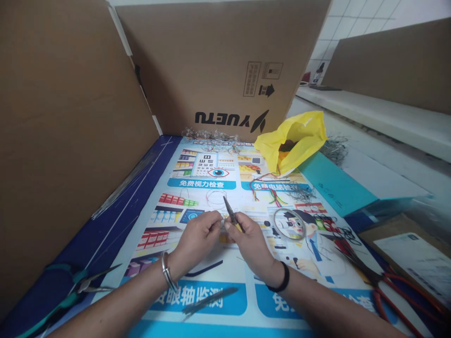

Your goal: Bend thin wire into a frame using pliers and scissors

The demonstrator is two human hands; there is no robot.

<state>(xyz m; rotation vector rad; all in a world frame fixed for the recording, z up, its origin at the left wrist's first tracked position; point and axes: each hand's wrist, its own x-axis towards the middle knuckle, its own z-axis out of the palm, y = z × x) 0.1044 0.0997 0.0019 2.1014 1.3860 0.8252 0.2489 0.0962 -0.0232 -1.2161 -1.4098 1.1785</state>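
Note:
My left hand [202,234] is closed in a pinch on what looks like thin wire; the fingers hide most of it. Touching it at the fingertips, my right hand [252,239] is wrapped round pliers [230,211] with dark pointed jaws and a yellow handle, the jaws aimed up and away from me. Faint loops of thin wire [216,198] show just beyond the hands. Red, green and yellow wires [275,199] lie farther off, next to a tangle of fine silvery wire [299,191]. A ring-shaped coil [289,224] rests right of my right hand.
Teal-handled pliers [79,286] lie front left; red-handled scissors [382,279] lie front right. Dark wire pieces [209,302] sit near the front edge. A yellow bag [292,141] gapes beside a teal box [334,183]. Cardboard walls [211,61] enclose the back and left. Wire bundles [211,136] line the back.

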